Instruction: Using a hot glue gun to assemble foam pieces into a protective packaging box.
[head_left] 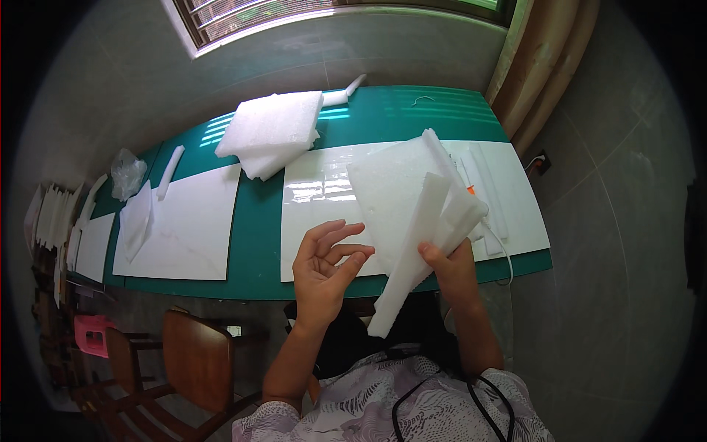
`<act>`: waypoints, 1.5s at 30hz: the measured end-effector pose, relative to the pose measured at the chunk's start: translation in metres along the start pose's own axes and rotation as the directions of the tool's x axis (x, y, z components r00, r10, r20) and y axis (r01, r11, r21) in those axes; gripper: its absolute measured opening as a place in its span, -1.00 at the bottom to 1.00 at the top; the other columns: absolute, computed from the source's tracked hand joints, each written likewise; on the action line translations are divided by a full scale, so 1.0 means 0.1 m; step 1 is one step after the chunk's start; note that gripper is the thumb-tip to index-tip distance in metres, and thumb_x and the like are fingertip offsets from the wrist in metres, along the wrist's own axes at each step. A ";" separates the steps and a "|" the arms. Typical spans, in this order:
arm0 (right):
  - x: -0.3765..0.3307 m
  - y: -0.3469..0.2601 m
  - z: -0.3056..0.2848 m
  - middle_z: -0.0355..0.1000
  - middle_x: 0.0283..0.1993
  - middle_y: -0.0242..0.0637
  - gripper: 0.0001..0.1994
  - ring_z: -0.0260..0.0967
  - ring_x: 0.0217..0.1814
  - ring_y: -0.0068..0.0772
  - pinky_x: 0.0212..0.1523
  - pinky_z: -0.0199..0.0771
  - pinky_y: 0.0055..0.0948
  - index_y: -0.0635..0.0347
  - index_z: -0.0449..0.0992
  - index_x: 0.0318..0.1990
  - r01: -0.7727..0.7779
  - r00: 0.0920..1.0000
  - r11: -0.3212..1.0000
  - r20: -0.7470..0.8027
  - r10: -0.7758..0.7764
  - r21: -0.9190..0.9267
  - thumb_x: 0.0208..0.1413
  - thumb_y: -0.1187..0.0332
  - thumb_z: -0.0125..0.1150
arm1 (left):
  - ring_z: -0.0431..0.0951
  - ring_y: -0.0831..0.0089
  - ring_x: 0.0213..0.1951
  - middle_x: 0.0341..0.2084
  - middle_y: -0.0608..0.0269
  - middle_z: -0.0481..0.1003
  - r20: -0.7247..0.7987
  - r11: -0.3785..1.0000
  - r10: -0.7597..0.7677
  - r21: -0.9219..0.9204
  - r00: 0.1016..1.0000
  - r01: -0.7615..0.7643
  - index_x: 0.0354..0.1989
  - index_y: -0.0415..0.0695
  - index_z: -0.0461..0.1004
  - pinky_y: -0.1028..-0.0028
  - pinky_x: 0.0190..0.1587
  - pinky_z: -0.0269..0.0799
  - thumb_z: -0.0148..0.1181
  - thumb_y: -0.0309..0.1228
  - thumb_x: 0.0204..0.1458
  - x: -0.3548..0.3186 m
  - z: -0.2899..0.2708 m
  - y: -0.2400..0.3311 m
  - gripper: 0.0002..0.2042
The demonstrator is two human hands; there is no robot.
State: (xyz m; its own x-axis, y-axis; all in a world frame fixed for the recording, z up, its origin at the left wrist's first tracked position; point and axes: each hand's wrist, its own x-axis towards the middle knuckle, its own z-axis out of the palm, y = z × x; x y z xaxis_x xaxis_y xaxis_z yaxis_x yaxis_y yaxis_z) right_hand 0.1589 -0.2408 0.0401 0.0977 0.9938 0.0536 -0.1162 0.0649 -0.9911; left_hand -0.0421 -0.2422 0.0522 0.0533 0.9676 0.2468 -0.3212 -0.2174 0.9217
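My right hand (pixel 454 271) grips a long white foam strip (pixel 414 269), its thumb pressed on the front and its other fingers hidden behind. The strip slants, with its lower end nearer my body. Behind it a broad white foam sheet (pixel 390 184) stands over the right white panel (pixel 317 173); whether the two are joined I cannot tell. Left of the foam, my left hand (pixel 328 269) is raised with loosely curled fingers apart. Its thumb and index tips are close together, with nothing visible between them.
The green table (pixel 258 221) also bears a stack of foam blocks (pixel 272 125), a left white panel (pixel 191 228) and a clear plastic bag (pixel 128 174). More foam strips (pixel 490 191) and a white cord (pixel 508 258) lie right. Wooden chairs (pixel 197 357) and a pink stool (pixel 92 335) stand lower left.
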 end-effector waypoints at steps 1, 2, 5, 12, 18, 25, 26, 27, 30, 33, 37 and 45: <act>-0.01 0.01 0.01 0.48 -0.32 -0.26 -0.71 0.43 -0.29 -0.50 -0.27 0.44 -0.47 0.41 0.48 -0.22 0.002 1.000 1.000 -0.002 -0.002 -0.001 0.02 0.31 0.25 | 0.58 0.27 -0.09 -0.02 -0.12 0.44 0.003 1.000 0.001 -0.002 1.000 -0.001 0.08 -0.29 0.25 0.37 -0.02 0.55 0.14 -0.75 0.01 0.01 -0.01 -0.02 -0.57; -0.02 0.01 0.03 0.49 -0.33 -0.27 -0.71 0.43 -0.30 -0.50 -0.27 0.44 -0.46 0.40 0.49 -0.23 -0.004 1.000 1.000 0.017 0.003 0.013 0.01 0.31 0.25 | 0.58 0.29 -0.11 -0.06 -0.08 0.45 -0.007 1.000 0.003 0.004 1.000 -0.003 0.06 -0.29 0.27 0.39 -0.04 0.55 0.16 -0.76 -0.01 0.01 -0.01 -0.04 -0.58; -0.04 0.07 0.04 0.49 -0.32 -0.27 -0.71 0.43 -0.30 -0.51 -0.27 0.44 -0.46 0.40 0.51 -0.23 -0.023 0.999 1.000 0.038 0.022 0.019 0.01 0.31 0.26 | 0.58 0.34 -0.17 -0.17 0.03 0.48 -0.041 1.000 0.004 0.000 0.999 -0.004 -0.01 -0.29 0.32 0.41 -0.07 0.57 0.22 -0.78 -0.07 0.03 -0.02 -0.11 -0.59; -0.03 0.10 0.08 0.50 -0.30 -0.25 -0.67 0.45 -0.25 -0.50 -0.21 0.46 -0.44 0.40 0.49 -0.17 -0.062 0.990 0.998 0.124 0.064 -0.022 0.01 0.29 0.27 | 0.57 0.40 -0.18 -0.26 0.11 0.50 -0.096 0.998 -0.060 -0.025 0.994 0.058 -0.16 -0.27 0.38 0.47 -0.10 0.54 0.27 -0.80 -0.14 0.00 -0.07 -0.21 -0.65; -0.02 0.14 0.13 0.50 -0.32 -0.22 -0.66 0.46 -0.27 -0.46 -0.21 0.47 -0.41 0.41 0.48 -0.16 -0.068 0.981 0.995 0.178 0.079 -0.070 0.02 0.27 0.25 | 0.53 0.38 -0.11 -0.11 0.03 0.47 -0.078 0.998 -0.055 0.038 0.995 0.059 -0.19 -0.23 0.40 0.44 -0.07 0.52 0.28 -0.79 -0.16 -0.01 -0.15 -0.27 -0.65; -0.01 0.13 0.16 0.51 -0.33 -0.20 -0.66 0.47 -0.28 -0.45 -0.22 0.47 -0.40 0.40 0.49 -0.18 -0.092 0.974 0.994 0.201 0.102 -0.057 0.02 0.27 0.26 | 0.49 0.41 -0.05 0.00 0.03 0.42 -0.085 0.988 -0.141 0.051 0.986 0.146 -0.18 -0.21 0.41 0.49 -0.07 0.49 0.29 -0.75 -0.15 -0.02 -0.16 -0.28 -0.67; -0.01 0.12 0.16 0.51 -0.33 -0.20 -0.66 0.46 -0.28 -0.45 -0.22 0.47 -0.40 0.40 0.49 -0.18 -0.086 0.974 0.995 0.205 0.096 -0.054 0.01 0.27 0.26 | 0.48 0.42 -0.05 0.00 0.04 0.42 -0.072 0.986 -0.159 0.038 0.985 0.162 -0.18 -0.22 0.42 0.52 -0.07 0.48 0.27 -0.74 -0.12 -0.03 -0.16 -0.30 -0.68; -0.01 0.10 0.17 0.51 -0.33 -0.20 -0.66 0.46 -0.28 -0.45 -0.22 0.47 -0.40 0.40 0.49 -0.18 -0.084 0.975 0.995 0.204 0.093 -0.053 0.01 0.27 0.26 | 0.48 0.42 -0.05 0.00 0.04 0.42 -0.069 0.986 -0.156 0.039 0.985 0.159 -0.18 -0.22 0.42 0.52 -0.07 0.48 0.27 -0.74 -0.12 -0.05 -0.17 -0.32 -0.68; 0.01 0.11 0.21 0.51 -0.33 -0.20 -0.67 0.47 -0.29 -0.44 -0.23 0.47 -0.40 0.39 0.50 -0.19 -0.079 0.971 0.996 0.223 0.089 -0.051 0.01 0.27 0.26 | 0.48 0.43 -0.03 0.00 0.02 0.42 -0.030 0.986 -0.128 0.100 0.991 0.131 -0.02 -0.27 0.36 0.54 -0.07 0.45 0.29 -0.65 -0.07 -0.07 -0.14 -0.37 -0.60; 0.03 0.15 0.26 0.49 -0.30 -0.21 -0.63 0.46 -0.27 -0.44 -0.24 0.47 -0.41 0.39 0.46 -0.11 -0.041 0.966 0.998 0.252 0.050 -0.041 0.01 0.29 0.26 | 0.50 0.40 -0.02 -0.04 0.01 0.46 0.188 0.989 -0.073 0.144 0.979 0.046 0.14 -0.31 0.23 0.52 -0.06 0.44 0.33 -0.55 -0.04 -0.07 -0.06 -0.31 -0.44; 0.06 0.07 0.27 0.40 -0.14 -0.15 -0.50 0.43 -0.14 -0.38 -0.20 0.50 -0.37 0.40 0.34 0.03 0.032 0.950 0.999 0.312 -0.031 0.003 0.00 0.27 0.32 | 0.57 0.34 -0.10 -0.12 -0.02 0.51 0.231 0.911 -0.294 0.362 0.927 0.199 0.17 -0.30 0.17 0.40 -0.08 0.48 0.36 -0.48 -0.07 -0.05 0.00 -0.17 -0.37; 0.21 -0.13 0.11 0.32 -0.07 -0.09 -0.40 0.40 -0.04 -0.29 -0.14 0.53 -0.34 0.43 0.30 0.05 0.095 0.915 0.992 0.401 -0.053 -0.085 -0.02 0.19 0.40 | 0.58 0.29 -0.14 -0.17 -0.01 0.51 0.257 0.840 -0.176 0.543 0.950 0.009 0.09 -0.28 0.22 0.36 -0.11 0.48 0.39 -0.40 -0.07 0.10 0.22 -0.07 -0.42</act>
State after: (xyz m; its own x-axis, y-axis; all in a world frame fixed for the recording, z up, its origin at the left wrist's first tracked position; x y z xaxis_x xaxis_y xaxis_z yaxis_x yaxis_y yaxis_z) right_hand 0.1517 -0.2202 0.0558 -0.3004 0.9418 0.1506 -0.0224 0.1509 -0.9883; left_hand -0.0182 -0.2343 0.0546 0.3497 0.9249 0.1490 0.2438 -0.2435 0.9388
